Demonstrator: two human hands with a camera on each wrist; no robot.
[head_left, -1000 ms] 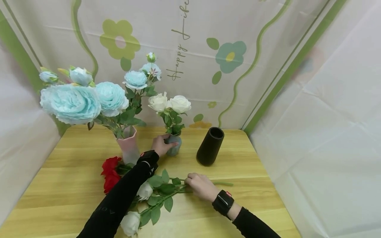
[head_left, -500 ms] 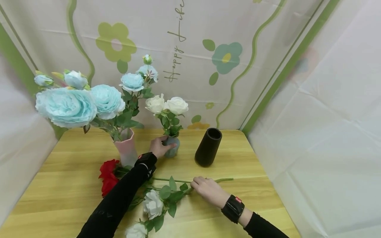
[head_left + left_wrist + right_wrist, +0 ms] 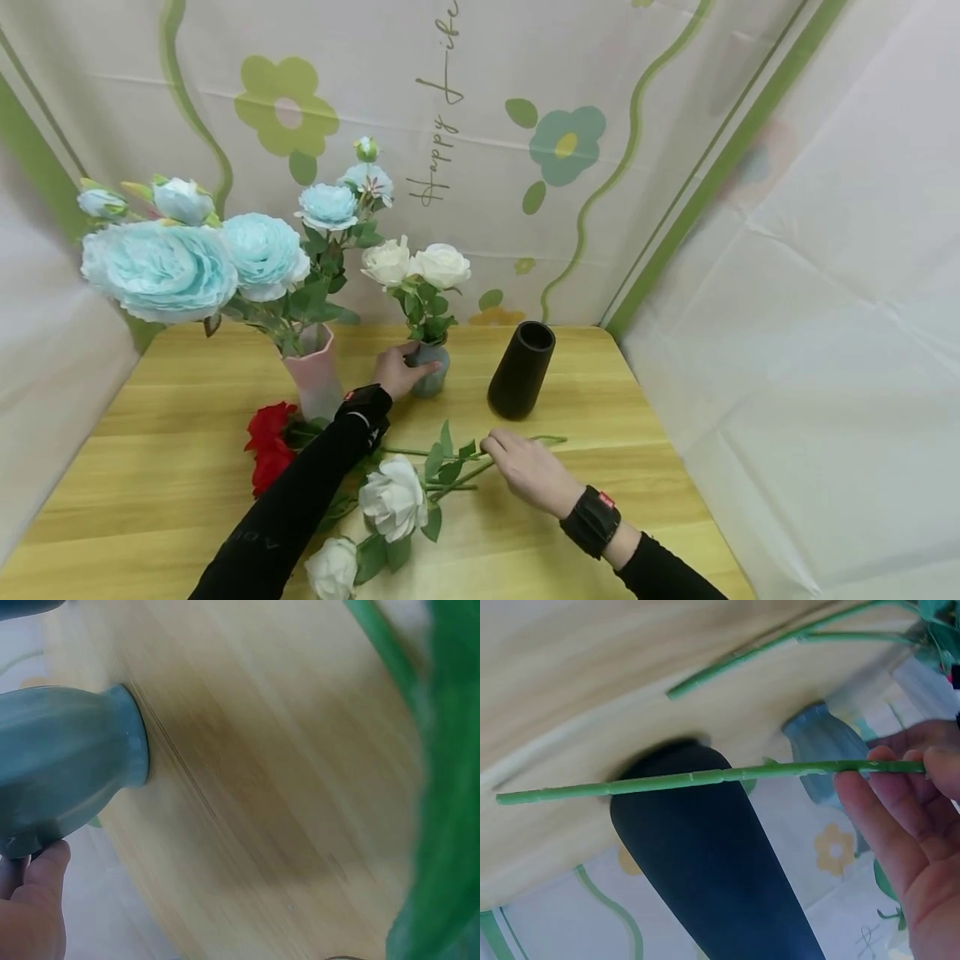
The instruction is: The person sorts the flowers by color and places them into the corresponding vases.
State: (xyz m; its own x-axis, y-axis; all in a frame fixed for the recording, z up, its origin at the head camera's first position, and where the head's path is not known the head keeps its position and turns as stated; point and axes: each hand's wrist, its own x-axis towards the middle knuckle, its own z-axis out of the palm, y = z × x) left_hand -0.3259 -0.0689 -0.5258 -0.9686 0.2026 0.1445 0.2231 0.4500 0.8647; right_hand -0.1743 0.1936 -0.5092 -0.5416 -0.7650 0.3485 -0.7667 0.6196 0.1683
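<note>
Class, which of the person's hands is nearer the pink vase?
Left. The left hand is just right of the pink vase, holding the grey vase; the right hand is farther right and lower in the head view, holding a stem.

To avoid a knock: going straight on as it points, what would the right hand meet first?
Likely the small vase or the left hand holding it; depth leaves which comes first unclear.
</note>
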